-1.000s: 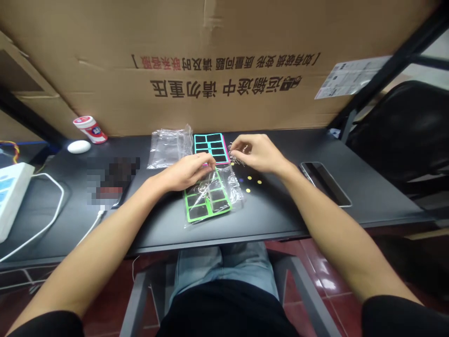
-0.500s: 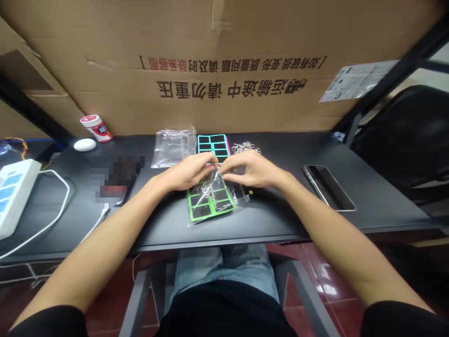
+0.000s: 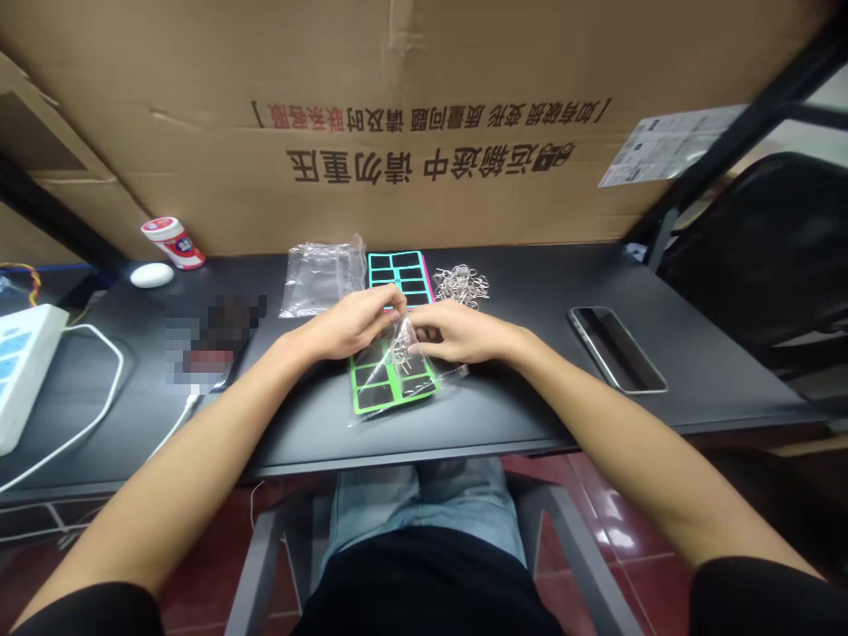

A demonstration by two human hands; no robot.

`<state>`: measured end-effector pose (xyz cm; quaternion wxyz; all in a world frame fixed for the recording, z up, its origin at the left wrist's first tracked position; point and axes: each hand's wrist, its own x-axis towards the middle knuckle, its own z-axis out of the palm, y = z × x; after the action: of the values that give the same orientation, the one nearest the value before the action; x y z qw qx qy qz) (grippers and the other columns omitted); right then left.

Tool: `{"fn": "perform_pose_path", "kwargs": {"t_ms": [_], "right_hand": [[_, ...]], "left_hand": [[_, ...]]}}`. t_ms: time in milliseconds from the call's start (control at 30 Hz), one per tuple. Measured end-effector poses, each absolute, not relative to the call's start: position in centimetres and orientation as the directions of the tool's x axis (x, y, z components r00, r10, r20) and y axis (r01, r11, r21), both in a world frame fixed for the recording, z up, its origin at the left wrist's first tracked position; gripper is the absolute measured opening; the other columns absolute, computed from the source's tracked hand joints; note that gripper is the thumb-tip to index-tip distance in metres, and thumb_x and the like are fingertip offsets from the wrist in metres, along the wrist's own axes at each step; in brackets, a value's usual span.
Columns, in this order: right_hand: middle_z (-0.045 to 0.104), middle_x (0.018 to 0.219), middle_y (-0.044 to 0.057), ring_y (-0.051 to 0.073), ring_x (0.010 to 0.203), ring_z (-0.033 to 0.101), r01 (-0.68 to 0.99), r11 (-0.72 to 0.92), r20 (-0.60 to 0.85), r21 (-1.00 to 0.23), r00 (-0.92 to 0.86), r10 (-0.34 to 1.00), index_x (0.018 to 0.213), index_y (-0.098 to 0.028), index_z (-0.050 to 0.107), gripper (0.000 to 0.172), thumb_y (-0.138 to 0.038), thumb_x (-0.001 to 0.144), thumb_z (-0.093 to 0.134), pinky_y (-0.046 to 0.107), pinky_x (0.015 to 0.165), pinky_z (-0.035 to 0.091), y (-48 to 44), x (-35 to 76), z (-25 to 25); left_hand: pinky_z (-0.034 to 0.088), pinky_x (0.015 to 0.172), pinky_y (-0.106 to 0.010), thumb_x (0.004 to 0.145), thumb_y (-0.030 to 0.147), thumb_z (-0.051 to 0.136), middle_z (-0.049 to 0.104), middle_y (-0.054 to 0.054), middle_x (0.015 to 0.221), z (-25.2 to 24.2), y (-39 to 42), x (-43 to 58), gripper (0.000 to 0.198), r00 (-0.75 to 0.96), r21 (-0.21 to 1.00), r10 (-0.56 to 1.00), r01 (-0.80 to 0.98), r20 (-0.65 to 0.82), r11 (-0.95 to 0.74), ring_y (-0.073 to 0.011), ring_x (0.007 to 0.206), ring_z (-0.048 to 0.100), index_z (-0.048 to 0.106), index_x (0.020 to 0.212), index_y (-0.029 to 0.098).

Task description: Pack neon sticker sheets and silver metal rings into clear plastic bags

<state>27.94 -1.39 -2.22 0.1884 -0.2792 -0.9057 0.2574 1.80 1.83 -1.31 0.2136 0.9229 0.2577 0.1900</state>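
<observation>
A clear plastic bag [image 3: 381, 393] lies near the front of the table, around or over a green-framed sheet with black rectangles [image 3: 396, 382]. Small metal rings or clips [image 3: 402, 349] show inside the bag. My left hand [image 3: 361, 320] pinches the bag's upper edge. Close against it, my right hand [image 3: 457, 331] has its fingers closed on the bag's upper right side, and some fingertips are hidden. Behind my hands are a cyan-framed sheet [image 3: 405, 274] over a pink-edged one and a pile of metal rings [image 3: 462, 286].
Flattened clear bags [image 3: 318, 281] lie behind my left hand. A phone [image 3: 617, 349] rests at the right. At the left are a partly blurred dark device [image 3: 229, 331] with a white cable, a red-and-white bottle [image 3: 173, 243], a white oval object [image 3: 152, 276] and a power strip [image 3: 26, 367]. Cardboard [image 3: 464, 208] stands behind.
My right hand has moved slightly left and down, closer over the bag, and the pile of rings behind it shows more fully. The bag's top is gathered higher. The view has shifted slightly.
</observation>
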Motion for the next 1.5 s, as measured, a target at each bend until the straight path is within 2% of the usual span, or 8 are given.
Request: {"fn": "perform_pose_path", "kwargs": {"t_ms": [100, 367, 567, 733, 933, 1100, 1267, 1500], "right_hand": [[0.074, 0.085, 0.001, 0.017, 0.073, 0.064, 0.439, 0.640, 0.196, -0.631, -0.708, 0.678, 0.098, -0.020, 0.071, 0.006, -0.025, 0.101, 0.069, 0.030, 0.071, 0.048, -1.2, 28.7, -1.9], [0.082, 0.108, 0.007, 0.023, 0.096, 0.072, 0.368, 0.619, 0.310, -0.694, -0.623, 0.718, 0.099, -0.022, 0.076, 0.011, -0.032, 0.097, 0.075, 0.038, 0.090, 0.056, -0.9, 29.2, -1.6], [0.080, 0.090, 0.004, 0.021, 0.082, 0.073, 0.261, 0.450, 0.251, -0.854, -0.550, 0.796, 0.097, -0.021, 0.076, 0.022, -0.042, 0.094, 0.082, 0.037, 0.079, 0.058, -1.1, 29.2, -1.3], [0.079, 0.087, 0.005, 0.022, 0.077, 0.073, 0.240, 0.394, 0.243, -0.887, -0.484, 0.841, 0.096, -0.022, 0.073, 0.024, -0.044, 0.095, 0.082, 0.040, 0.077, 0.061, -1.0, 29.4, -1.0], [0.079, 0.091, 0.007, 0.027, 0.080, 0.076, 0.364, 0.395, 0.338, -0.844, -0.211, 0.917, 0.102, -0.026, 0.071, 0.027, -0.052, 0.099, 0.076, 0.048, 0.077, 0.066, 0.5, 30.9, -1.3], [0.079, 0.093, 0.009, 0.030, 0.085, 0.074, 0.602, 0.380, 0.415, -0.702, -0.088, 0.906, 0.104, -0.024, 0.073, 0.018, -0.041, 0.099, 0.071, 0.053, 0.086, 0.063, 2.4, 33.3, -2.2], [0.081, 0.106, 0.013, 0.032, 0.095, 0.073, 0.745, 0.468, 0.529, -0.475, -0.182, 0.829, 0.104, -0.022, 0.077, 0.013, -0.028, 0.095, 0.070, 0.054, 0.097, 0.059, 2.3, 34.1, -1.7], [0.084, 0.102, 0.007, 0.025, 0.087, 0.076, 0.407, 0.685, 0.354, -0.605, -0.633, 0.689, 0.108, -0.023, 0.082, 0.014, -0.030, 0.098, 0.074, 0.041, 0.087, 0.060, -1.2, 30.1, -0.8]], "left_hand": [[0.047, 0.077, -0.032, 0.114, 0.030, 0.048, 0.068, -0.003, 0.093, -1.2, 1.8, 1.8, 0.012, 0.792, 0.501, 0.567, 0.405, 0.225, -0.765, -0.0178, 0.077, 0.062, 0.056, 0.112, 0.022], [0.048, 0.076, -0.033, 0.114, 0.031, 0.049, 0.070, -0.004, 0.093, -1.3, 1.8, 1.7, 0.012, 0.789, 0.512, 0.568, 0.396, 0.234, -0.762, -0.0174, 0.076, 0.064, 0.057, 0.114, 0.023], [0.047, 0.077, -0.033, 0.113, 0.031, 0.048, 0.069, -0.004, 0.094, -1.1, 1.7, 1.8, 0.013, 0.790, 0.503, 0.568, 0.404, 0.228, -0.764, -0.0177, 0.077, 0.063, 0.058, 0.112, 0.022], [0.048, 0.077, -0.033, 0.114, 0.030, 0.048, 0.069, -0.004, 0.094, -1.1, 1.6, 1.8, 0.013, 0.793, 0.505, 0.567, 0.403, 0.223, -0.763, -0.0170, 0.077, 0.062, 0.058, 0.112, 0.022], [0.049, 0.079, -0.033, 0.114, 0.029, 0.047, 0.070, -0.004, 0.093, -0.9, 1.5, 1.9, 0.013, 0.797, 0.506, 0.559, 0.393, 0.229, -0.767, -0.0177, 0.079, 0.064, 0.058, 0.112, 0.022], [0.049, 0.079, -0.033, 0.113, 0.029, 0.047, 0.071, -0.004, 0.093, -1.0, 1.6, 1.8, 0.012, 0.798, 0.507, 0.559, 0.394, 0.225, -0.766, -0.0177, 0.079, 0.065, 0.058, 0.112, 0.023], [0.048, 0.079, -0.033, 0.113, 0.028, 0.048, 0.071, -0.004, 0.094, -1.2, 1.7, 1.7, 0.012, 0.800, 0.503, 0.557, 0.394, 0.225, -0.769, -0.0170, 0.078, 0.063, 0.058, 0.114, 0.022], [0.047, 0.078, -0.033, 0.114, 0.030, 0.047, 0.070, -0.003, 0.092, -1.2, 1.7, 1.7, 0.014, 0.796, 0.495, 0.560, 0.400, 0.230, -0.772, -0.0178, 0.076, 0.062, 0.059, 0.115, 0.023]]}}
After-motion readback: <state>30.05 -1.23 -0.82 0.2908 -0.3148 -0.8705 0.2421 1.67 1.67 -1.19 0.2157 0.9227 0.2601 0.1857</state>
